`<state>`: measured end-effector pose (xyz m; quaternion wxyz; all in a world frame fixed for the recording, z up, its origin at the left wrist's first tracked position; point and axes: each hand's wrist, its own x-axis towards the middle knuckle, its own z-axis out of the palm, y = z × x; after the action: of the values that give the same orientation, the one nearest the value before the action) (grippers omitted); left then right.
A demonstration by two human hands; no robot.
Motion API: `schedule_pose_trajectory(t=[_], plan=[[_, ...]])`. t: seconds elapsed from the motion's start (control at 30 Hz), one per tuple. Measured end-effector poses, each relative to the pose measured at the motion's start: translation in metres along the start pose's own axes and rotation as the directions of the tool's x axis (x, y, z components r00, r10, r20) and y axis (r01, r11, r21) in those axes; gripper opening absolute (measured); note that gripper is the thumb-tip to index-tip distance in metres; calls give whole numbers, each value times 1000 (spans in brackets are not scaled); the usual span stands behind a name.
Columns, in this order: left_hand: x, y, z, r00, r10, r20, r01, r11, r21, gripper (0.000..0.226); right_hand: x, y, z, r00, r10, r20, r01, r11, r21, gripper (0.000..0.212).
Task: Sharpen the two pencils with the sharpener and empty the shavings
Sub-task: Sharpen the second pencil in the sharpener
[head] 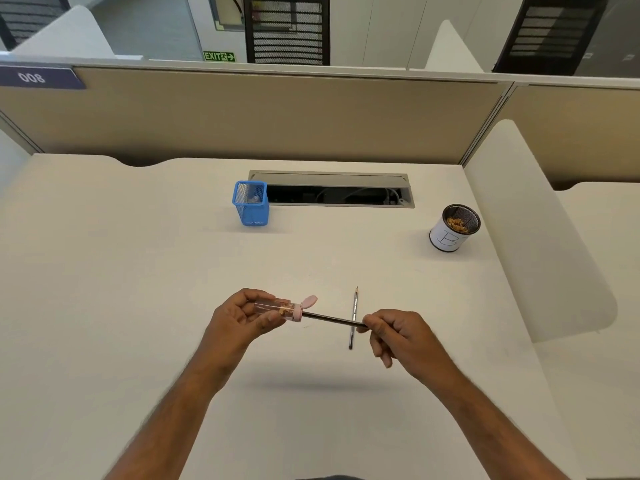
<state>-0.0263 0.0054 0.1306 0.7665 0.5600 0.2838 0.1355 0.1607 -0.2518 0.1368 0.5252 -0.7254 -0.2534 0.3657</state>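
1. Gripping a clear sharpener in the left hand, fingers curled closed around its tube; lying roughly level above the counter, long axis running left to right, pink cap end facing right with its flap flipped open and raised.
2. Pinching a dark pencil in the right hand, fingers closed on its right end; pointing left into the pink cap, long axis tilting slightly down toward the right.
3. Showing a few brown shavings inside the tube near the cap.
4. Lying flat on the counter beneath the held one, a second pencil, long axis running near to far, sharpened tip pointing away from the person.
5. Standing at the far middle, a blue mesh holder, just beside an open cable tray.
6. Standing well apart to the right, a round mesh cup wrapped in white paper marked "B", holding shavings.
7. Backing the pale counter, a beige partition; beyond it, office chairs and a green exit sign.
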Motion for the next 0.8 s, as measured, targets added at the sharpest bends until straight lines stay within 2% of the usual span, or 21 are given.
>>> schedule_pose_trajectory(t=[0.13, 0.23, 0.37, 0.5, 0.73, 0.8], plan=[[0, -1, 1, 1000, 2, -18, -3, 1000, -26, 57, -1, -2, 3, 1000, -24, 8, 24, 999, 25, 24], [-1, -1, 1, 1000, 5, -21, -6, 999, -43, 59, -4, -1, 2, 997, -66, -52, 63, 997, -46, 32], [-1, 0, 0, 1000, 13, -27, -15, 999, -46, 61, -7, 0, 2, 981, -143, -133, 128, 985, -118, 19], [-1, 2, 2, 1000, 18, -25, -20, 998, -62, 58, -5, 2, 3, 974, -167, -153, 148, 980, -131, 12], [-6, 0, 2, 1000, 6, -13, -7, 997, -72, 56, -1, 1, 1, 989, -124, -81, 111, 982, -151, 11], [-6, -3, 3, 1000, -2, -3, 2, 997, -76, 58, -2, 2, 0, 992, -118, -42, 107, 974, -200, 27]])
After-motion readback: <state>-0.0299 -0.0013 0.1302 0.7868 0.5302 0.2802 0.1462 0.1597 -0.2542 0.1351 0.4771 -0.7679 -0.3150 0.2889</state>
